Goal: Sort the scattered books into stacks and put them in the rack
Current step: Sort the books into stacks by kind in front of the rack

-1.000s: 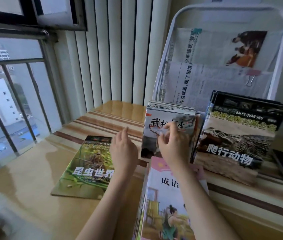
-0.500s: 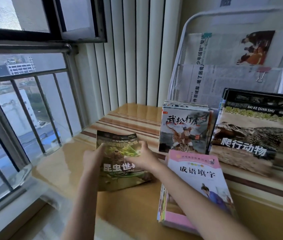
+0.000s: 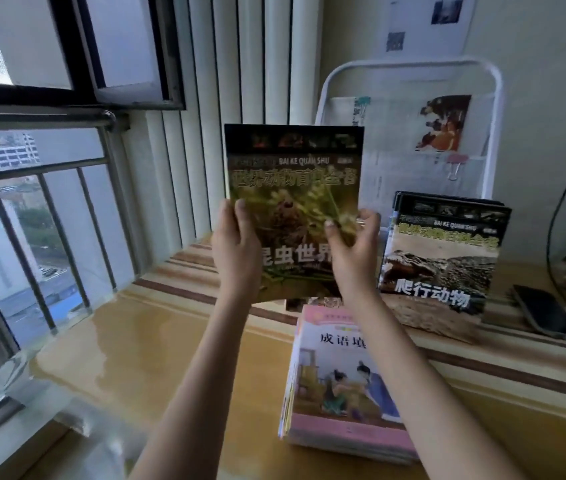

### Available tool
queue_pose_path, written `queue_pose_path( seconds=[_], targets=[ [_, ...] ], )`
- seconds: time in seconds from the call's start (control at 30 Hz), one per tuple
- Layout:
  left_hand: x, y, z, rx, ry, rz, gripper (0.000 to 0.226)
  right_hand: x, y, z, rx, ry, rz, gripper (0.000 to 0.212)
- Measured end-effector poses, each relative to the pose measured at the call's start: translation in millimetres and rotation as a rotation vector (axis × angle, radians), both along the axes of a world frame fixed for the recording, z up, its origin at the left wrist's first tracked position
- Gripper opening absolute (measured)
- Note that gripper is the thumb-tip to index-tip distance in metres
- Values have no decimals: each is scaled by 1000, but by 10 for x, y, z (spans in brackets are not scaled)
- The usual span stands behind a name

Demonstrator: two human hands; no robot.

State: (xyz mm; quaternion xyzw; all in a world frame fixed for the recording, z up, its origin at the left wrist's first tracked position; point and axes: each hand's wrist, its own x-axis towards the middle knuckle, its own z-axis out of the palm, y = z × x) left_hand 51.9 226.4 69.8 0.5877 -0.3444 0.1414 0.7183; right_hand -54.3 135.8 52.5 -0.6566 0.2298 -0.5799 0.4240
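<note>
I hold a green insect book [image 3: 293, 188] upright in the air in front of me. My left hand [image 3: 236, 251] grips its left edge and my right hand [image 3: 354, 251] grips its right edge, thumbs on the cover. Behind it stands the white wire rack [image 3: 494, 133]. A stack of dark reptile books [image 3: 440, 258] leans upright against the rack on the raised ledge. A pink-covered stack [image 3: 340, 386] lies flat on the yellow table below my right forearm. The tiger-cover stack is mostly hidden behind the held book.
Newspapers [image 3: 399, 147] fill the rack's upper tiers, held with a pink clip [image 3: 454, 168]. A black phone [image 3: 544, 315] and a dark cable [image 3: 558, 216] lie at the right. A barred window [image 3: 32, 209] runs along the left, and the glossy tabletop [image 3: 157, 344] reaches its sill.
Both hands took the insect book from the table and raised it upright to chest height. The camera tilted up, so more of the rack and wall shows.
</note>
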Motion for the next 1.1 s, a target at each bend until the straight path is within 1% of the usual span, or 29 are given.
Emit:
queue_pose_path(
  seconds=[0.07,0.1,0.17,0.2,0.27,0.33,0.4,0.43,0.5,0.53,0.57,0.6,0.63,0.7,0.73,0.83,0.97,1.07,1.1],
  targets=[
    [-344,-422,37,109,-62,-115,21,-408,-277,47,-61,-43,-255,35],
    [-521,-643,3,184,-81,-206,19,-609,-423,17,-64,-45,-371,37],
    [-855,-1065,-158,316,-119,-384,30,-969,-695,-121,-59,-29,-564,37],
    [-974,-1254,-265,366,-141,-412,36,-1116,-830,-228,-69,-8,-635,35],
    [-1132,-1545,-460,439,-164,-400,45,-1306,-1074,-438,-70,31,-710,33],
    [-1224,-1721,-622,501,-144,-430,64,-1384,-1275,-631,-5,96,-756,39],
    [-1268,-1831,-794,549,-155,-453,91,-1407,-1376,-783,69,187,-768,51],
    [-1269,-1881,-873,561,-205,-439,100,-1414,-1412,-849,93,232,-739,61],
    [-1255,-1972,-971,588,-279,-413,108,-1411,-1445,-911,126,247,-633,84],
    [-1248,-1997,-983,589,-246,-415,109,-1406,-1450,-929,169,226,-578,91],
    [-1236,-2022,-986,572,-186,-413,109,-1406,-1471,-964,246,187,-537,93],
    [-1229,-2039,-979,555,-127,-410,109,-1413,-1498,-1001,328,149,-510,88],
    [-1231,-2055,-974,544,-92,-408,111,-1427,-1541,-1048,395,136,-493,77],
    [-1253,-2071,-998,556,-77,-412,115,-1437,-1611,-1119,457,180,-464,52],
    [-1256,-2078,-1004,564,-66,-413,116,-1436,-1647,-1156,457,201,-457,44],
    [-1232,-2087,-1012,513,0,-416,108,-1414,-1652,-1190,403,219,-489,41],
    [-1230,-2060,-974,426,30,-422,90,-1410,-1578,-1209,328,142,-492,43],
    [-1235,-2058,-933,410,73,-442,60,-1439,-1524,-1189,325,135,-506,57],
    [-1248,-2055,-915,410,60,-440,55,-1459,-1500,-1176,328,140,-519,62]
  ],
)
